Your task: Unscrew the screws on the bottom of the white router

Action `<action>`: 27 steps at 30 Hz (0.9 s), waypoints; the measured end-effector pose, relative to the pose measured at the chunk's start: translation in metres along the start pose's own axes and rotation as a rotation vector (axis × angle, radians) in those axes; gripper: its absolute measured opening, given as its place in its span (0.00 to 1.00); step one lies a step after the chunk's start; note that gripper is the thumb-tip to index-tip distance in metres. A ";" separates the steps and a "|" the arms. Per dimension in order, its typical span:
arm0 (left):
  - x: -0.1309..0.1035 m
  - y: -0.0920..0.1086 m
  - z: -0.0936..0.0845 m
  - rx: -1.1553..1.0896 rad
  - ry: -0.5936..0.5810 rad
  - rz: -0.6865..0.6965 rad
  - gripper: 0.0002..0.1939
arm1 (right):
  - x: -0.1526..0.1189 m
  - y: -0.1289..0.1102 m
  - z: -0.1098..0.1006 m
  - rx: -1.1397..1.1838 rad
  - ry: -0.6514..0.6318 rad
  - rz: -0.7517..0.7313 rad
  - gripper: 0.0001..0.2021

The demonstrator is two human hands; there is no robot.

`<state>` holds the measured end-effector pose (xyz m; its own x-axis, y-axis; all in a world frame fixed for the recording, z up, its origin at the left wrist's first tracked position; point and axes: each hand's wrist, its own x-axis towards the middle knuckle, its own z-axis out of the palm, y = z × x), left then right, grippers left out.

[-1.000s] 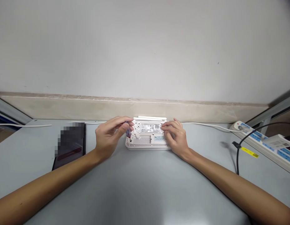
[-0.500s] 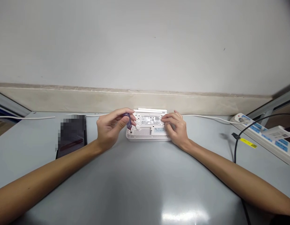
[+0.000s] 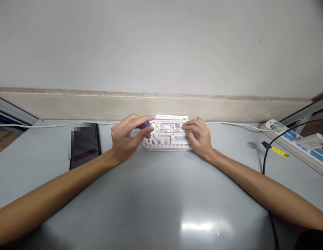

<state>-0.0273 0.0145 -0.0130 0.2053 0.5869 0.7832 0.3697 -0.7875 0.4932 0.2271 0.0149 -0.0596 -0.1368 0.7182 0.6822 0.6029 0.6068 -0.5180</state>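
Note:
A white router (image 3: 161, 147) lies upside down on the grey table, its perforated underside and label facing up. My left hand (image 3: 127, 137) pinches the translucent purple handle of a screwdriver (image 3: 146, 125) between thumb and fingers. Its tip points down at the round screw hole in the router's near left corner; whether it sits in a screw is too small to tell. With bent fingers on top and the thumb by the near edge, my right hand (image 3: 199, 136) grips the router's right end. White antennas (image 3: 171, 117) stretch along the far side.
To the left lies a dark phone or tablet (image 3: 85, 146), partly pixelated. A white power strip (image 3: 297, 147) with blue sockets stands at the right, beside a black cable (image 3: 264, 163) bearing a yellow tag. White cable (image 3: 234, 124) runs along the wall behind.
The left fingers have shifted around the screwdriver handle, which looks a little turned. The right hand keeps its place on the router. The whole view has moved slightly.

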 end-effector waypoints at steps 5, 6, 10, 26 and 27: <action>-0.005 0.002 0.004 -0.192 -0.033 -0.075 0.11 | 0.000 -0.001 -0.001 0.004 -0.007 0.019 0.14; -0.005 0.003 0.004 -0.220 -0.040 -0.076 0.11 | 0.001 -0.002 -0.001 0.001 -0.007 0.014 0.14; -0.005 0.003 0.003 -0.253 -0.052 -0.090 0.11 | 0.001 -0.001 0.000 -0.002 -0.001 -0.012 0.14; 0.008 -0.001 -0.009 -0.226 -0.076 -0.128 0.10 | 0.001 -0.001 0.001 0.013 -0.010 -0.020 0.14; 0.009 -0.001 -0.009 -0.235 -0.091 -0.131 0.10 | 0.001 -0.001 0.001 0.012 -0.013 -0.017 0.14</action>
<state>-0.0342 0.0188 -0.0030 0.2540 0.6924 0.6753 0.1807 -0.7199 0.6702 0.2257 0.0156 -0.0591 -0.1574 0.7118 0.6845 0.5909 0.6233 -0.5122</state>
